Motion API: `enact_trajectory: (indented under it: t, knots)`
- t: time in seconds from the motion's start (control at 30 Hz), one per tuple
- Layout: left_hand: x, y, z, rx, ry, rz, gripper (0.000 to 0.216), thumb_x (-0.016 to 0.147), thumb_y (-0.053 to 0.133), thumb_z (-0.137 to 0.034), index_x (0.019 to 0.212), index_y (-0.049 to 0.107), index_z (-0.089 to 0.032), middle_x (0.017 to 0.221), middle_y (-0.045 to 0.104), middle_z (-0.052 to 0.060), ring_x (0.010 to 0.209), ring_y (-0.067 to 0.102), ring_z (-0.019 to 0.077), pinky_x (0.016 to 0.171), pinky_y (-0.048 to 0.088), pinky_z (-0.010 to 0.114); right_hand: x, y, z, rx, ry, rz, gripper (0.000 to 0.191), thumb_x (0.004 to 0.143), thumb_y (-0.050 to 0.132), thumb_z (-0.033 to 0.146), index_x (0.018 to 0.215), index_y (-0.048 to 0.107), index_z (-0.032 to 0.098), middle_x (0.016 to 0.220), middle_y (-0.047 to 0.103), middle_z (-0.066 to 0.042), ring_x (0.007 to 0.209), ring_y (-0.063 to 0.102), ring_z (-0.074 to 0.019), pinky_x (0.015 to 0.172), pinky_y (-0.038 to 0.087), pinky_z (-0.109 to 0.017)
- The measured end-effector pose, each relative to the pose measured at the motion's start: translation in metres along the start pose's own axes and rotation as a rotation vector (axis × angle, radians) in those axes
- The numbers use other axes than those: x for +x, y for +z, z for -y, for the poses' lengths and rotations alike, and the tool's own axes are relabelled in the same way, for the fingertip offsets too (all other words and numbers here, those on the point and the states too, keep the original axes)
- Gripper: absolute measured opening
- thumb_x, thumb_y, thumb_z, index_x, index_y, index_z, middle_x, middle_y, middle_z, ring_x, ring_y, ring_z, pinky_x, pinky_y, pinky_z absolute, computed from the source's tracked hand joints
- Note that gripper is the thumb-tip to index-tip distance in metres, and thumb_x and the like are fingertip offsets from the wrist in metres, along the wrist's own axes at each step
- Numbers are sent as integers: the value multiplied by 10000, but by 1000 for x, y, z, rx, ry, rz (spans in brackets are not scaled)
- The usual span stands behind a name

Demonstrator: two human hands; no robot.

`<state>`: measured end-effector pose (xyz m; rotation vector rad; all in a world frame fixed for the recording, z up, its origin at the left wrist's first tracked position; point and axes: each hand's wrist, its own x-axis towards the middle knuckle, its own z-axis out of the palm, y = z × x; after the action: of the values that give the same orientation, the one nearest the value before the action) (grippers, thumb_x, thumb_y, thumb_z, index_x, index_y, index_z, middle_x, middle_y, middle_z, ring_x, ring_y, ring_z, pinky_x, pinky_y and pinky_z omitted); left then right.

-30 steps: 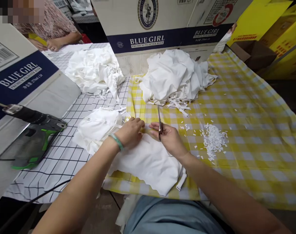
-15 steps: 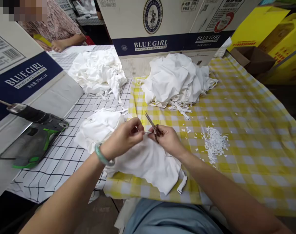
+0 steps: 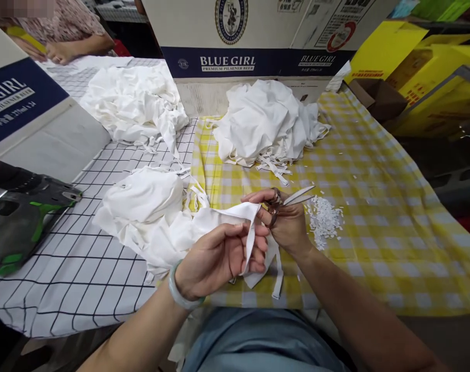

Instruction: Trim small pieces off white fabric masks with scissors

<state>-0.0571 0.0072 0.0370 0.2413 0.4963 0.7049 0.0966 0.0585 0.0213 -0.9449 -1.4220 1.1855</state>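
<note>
My left hand [image 3: 215, 256] is palm up, its fingers curled round a narrow white strap of a thin white cloth piece [image 3: 219, 219], perhaps a garment. My right hand [image 3: 291, 230] holds a pair of scissors [image 3: 300, 195], the handles round its fingers and the blades pointing right, away from the cloth. Its thumb and fingertips also pinch the top corner of the cloth. Another loose strap [image 3: 278, 274] hangs below near my right wrist. Just right of the scissors lies a heap of tiny white clippings [image 3: 324, 222]. At left the cloth merges with a white bundle [image 3: 142, 199].
Two larger heaps of white cloth, one left [image 3: 136, 103] and one right [image 3: 264, 121], lie behind my hands. Beer cartons [image 3: 235, 64] stand at the back. A power drill [image 3: 26, 206] rests at left. Yellow bags [image 3: 390, 49] stand at right. Another person's hands [image 3: 60, 51] are far left.
My left hand has moved right and turned palm up under the strap. The scissors have swung from pointing up-left to pointing right. The view has shifted, with the drill further left.
</note>
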Motion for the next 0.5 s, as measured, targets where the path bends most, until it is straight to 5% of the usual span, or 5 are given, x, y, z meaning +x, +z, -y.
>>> enact_trajectory:
  t: [0.23,0.33,0.5]
  knots:
    - [3,12,10,-63,155,-55,134,796,719,-189,916,688,-138,788,570,22,679,565,98,687,506,235,-2,-7,1,63,2,58,32,830,702,262,851,681,250,952,751,-17,964,702,-216,890,544,-375]
    - [2,9,9,-38,161,-106,185,799,730,-292,888,692,-134,798,545,30,641,515,90,598,449,214,-5,-10,-4,47,7,48,31,826,706,249,850,688,258,929,746,-8,956,694,-212,906,538,-379]
    - [-4,9,8,531,317,-268,232,870,664,-377,853,694,-147,652,456,-21,532,335,62,484,257,202,-6,-10,-8,-1,62,33,81,805,706,292,847,697,224,866,725,-13,849,678,-188,806,544,-326]
